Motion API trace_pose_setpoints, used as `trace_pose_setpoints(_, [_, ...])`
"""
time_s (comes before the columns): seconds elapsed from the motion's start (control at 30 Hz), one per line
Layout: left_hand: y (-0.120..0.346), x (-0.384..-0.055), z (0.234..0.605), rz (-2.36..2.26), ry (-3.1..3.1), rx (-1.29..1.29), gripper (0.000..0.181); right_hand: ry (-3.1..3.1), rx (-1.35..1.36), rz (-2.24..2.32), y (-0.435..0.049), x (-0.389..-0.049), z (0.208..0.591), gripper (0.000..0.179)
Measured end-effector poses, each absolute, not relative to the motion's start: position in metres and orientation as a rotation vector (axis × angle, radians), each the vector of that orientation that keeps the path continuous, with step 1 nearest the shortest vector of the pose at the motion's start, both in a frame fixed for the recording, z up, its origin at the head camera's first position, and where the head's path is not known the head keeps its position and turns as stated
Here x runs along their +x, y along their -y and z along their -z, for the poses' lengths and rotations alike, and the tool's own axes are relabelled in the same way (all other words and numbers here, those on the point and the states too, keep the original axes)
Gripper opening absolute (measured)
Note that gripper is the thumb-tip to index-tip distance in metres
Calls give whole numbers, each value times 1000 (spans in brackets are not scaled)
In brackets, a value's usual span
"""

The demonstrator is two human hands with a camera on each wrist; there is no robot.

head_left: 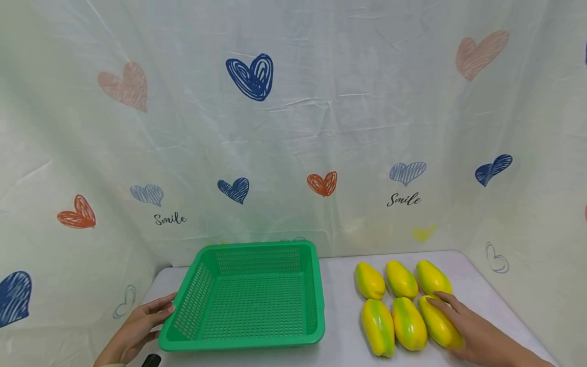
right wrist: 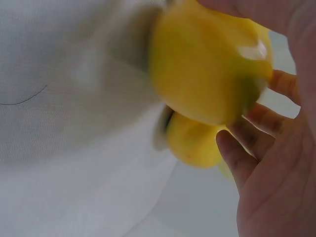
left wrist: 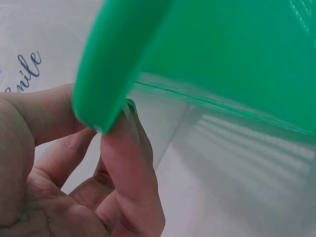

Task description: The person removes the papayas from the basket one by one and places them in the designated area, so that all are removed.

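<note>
A green plastic basket (head_left: 252,340) with perforated walls stands on the left side of the table, nothing inside it. My left hand (head_left: 142,323) pinches its left rim, and in the left wrist view the thumb and fingers (left wrist: 131,168) meet around the rim's lower edge. On the right lie several yellow-green papayas in two rows. My right hand (head_left: 463,326) is around the front-row right papaya (head_left: 437,321). In the right wrist view this papaya (right wrist: 207,64) sits between thumb and fingers, with another papaya (right wrist: 192,143) behind it.
The table (head_left: 341,306) has a white cover. A white curtain (head_left: 284,132) printed with hearts hangs behind and at both sides. A small black object (head_left: 151,361) shows at the bottom edge, close to the left hand.
</note>
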State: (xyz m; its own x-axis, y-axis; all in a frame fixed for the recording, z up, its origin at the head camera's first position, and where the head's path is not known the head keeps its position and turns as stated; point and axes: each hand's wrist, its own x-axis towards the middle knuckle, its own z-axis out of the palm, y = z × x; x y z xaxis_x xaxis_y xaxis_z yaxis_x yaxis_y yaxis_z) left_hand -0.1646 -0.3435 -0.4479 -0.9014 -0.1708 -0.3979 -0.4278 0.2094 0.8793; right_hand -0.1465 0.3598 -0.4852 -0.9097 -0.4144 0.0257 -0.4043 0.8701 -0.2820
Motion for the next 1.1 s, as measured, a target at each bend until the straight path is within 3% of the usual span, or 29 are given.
trace_pose_setpoints(0.2, [342, -162, 448, -1764, -2272, -561, 72, -3118, -791, 310, -361, -146, 489, 91])
trace_pose_setpoints(1.1, [335, -160, 453, -1814, -2244, -550, 75, -3170, -712, 404, -368, -145, 470, 75])
